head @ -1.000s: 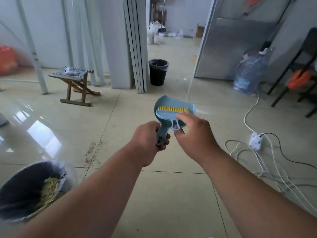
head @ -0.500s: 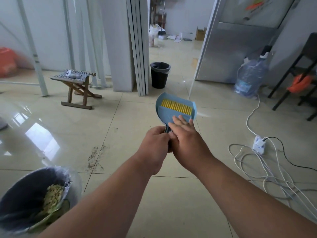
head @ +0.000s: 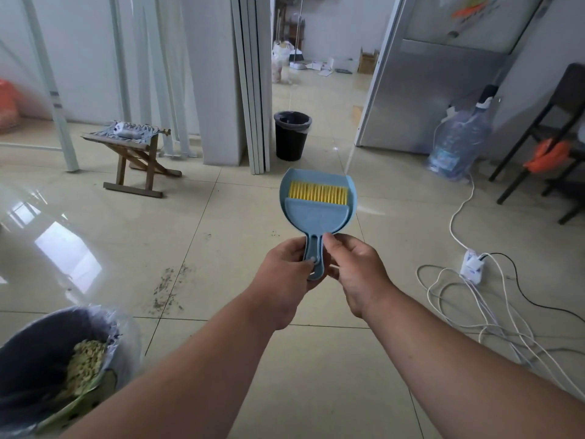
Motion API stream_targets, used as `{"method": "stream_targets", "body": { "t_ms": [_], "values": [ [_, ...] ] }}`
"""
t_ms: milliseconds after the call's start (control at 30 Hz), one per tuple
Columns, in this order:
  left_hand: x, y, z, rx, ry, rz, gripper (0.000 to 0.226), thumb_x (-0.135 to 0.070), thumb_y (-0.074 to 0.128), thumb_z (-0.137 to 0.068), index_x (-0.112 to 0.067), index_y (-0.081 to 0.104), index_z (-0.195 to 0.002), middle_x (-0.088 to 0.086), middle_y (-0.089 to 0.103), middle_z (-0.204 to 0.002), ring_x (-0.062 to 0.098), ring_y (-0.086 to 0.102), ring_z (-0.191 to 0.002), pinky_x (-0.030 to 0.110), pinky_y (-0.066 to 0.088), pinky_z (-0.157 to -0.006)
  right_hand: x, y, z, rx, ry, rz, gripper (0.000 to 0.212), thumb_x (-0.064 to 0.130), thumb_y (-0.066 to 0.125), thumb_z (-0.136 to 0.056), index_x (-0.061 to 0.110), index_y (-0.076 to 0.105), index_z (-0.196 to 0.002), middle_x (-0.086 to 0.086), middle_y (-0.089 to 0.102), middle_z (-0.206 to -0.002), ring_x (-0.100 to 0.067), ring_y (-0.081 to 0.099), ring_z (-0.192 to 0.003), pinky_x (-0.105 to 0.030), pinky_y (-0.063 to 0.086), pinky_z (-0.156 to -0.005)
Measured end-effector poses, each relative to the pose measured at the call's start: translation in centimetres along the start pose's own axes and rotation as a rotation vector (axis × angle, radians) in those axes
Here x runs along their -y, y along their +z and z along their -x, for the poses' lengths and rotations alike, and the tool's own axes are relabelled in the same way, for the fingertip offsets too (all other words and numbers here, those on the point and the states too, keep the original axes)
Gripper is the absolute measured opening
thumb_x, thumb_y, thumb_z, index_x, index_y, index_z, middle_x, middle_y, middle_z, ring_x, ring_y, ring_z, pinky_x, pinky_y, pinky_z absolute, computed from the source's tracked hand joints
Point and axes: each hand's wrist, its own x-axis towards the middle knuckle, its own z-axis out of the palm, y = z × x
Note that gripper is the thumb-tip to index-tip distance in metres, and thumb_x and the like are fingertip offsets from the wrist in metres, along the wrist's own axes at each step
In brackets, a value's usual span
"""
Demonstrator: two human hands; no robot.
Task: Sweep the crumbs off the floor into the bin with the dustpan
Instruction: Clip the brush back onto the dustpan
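A small blue dustpan [head: 318, 213] with a yellow-bristled brush [head: 317, 193] clipped inside it is held upright in the air at the middle of the view. My left hand [head: 283, 274] grips the left side of the joined handles. My right hand [head: 354, 270] pinches the right side of the same handles with thumb and fingers. Dark crumbs [head: 167, 288] lie scattered on the tiled floor below and left of my hands. A bin [head: 47, 353] lined with a clear bag, holding greenish scraps, stands at the bottom left.
A second black bin [head: 292, 134] stands by the door frame ahead. A folding wooden stool [head: 133, 156] is at the left. White cables and a power strip [head: 473, 269] sprawl on the floor at the right, near a water jug [head: 457, 147] and a black chair [head: 550, 144].
My right hand slid from the brush face down to the handles. The dustpan now stands more upright and faces me, and the view has shifted slightly.
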Motion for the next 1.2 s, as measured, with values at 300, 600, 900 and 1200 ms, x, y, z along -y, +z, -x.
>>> {"method": "stream_targets", "body": {
  "t_ms": [300,600,900,1200],
  "values": [
    [2.5,-1.7,0.9,-0.101,-0.143,-0.293,0.019,0.001,0.068,-0.094,-0.010,0.078,-0.105,0.011,0.082,-0.104,0.028,0.079,-0.101,0.040,0.067,-0.085,-3.0,1.0,0.1,-0.060,0.195,0.025,0.017,0.025,0.077,-0.085,0.011,0.077,-0.095,-0.009,0.081,-0.090,-0.031,0.077,-0.094,-0.053,0.060,-0.093],
    [5.8,-8.7,-2.2,-0.277,-0.194,-0.404,0.012,0.000,0.068,-0.096,-0.006,0.075,-0.103,0.019,0.078,-0.100,0.026,0.074,-0.078,0.040,0.069,-0.077,-11.5,2.9,-0.2,-0.042,0.405,0.113,0.010,0.015,0.070,-0.088,0.009,0.073,-0.095,-0.010,0.074,-0.084,-0.022,0.063,-0.071,-0.034,0.050,-0.064],
    [24.9,-15.0,-5.5,-0.316,-0.502,-0.509,0.012,-0.003,0.062,-0.102,-0.001,0.075,-0.100,0.020,0.073,-0.079,0.030,0.069,-0.064,0.055,0.067,-0.079,-30.9,3.7,-1.3,-0.107,0.778,0.185,0.017,0.017,0.061,-0.100,0.002,0.068,-0.097,-0.017,0.078,-0.081,-0.030,0.079,-0.074,-0.029,0.060,-0.057],
    [37.0,-19.9,-6.3,-0.434,-0.730,-0.594,0.017,-0.016,0.074,-0.097,-0.011,0.059,-0.098,0.020,0.075,-0.083,0.034,0.076,-0.066,0.057,0.066,-0.066,-42.6,5.8,-1.7,-0.036,0.976,0.313,0.021,0.019,0.047,-0.108,0.009,0.056,-0.092,-0.020,0.073,-0.087,-0.024,0.069,-0.054,-0.020,0.041,-0.035]
  ]
}}
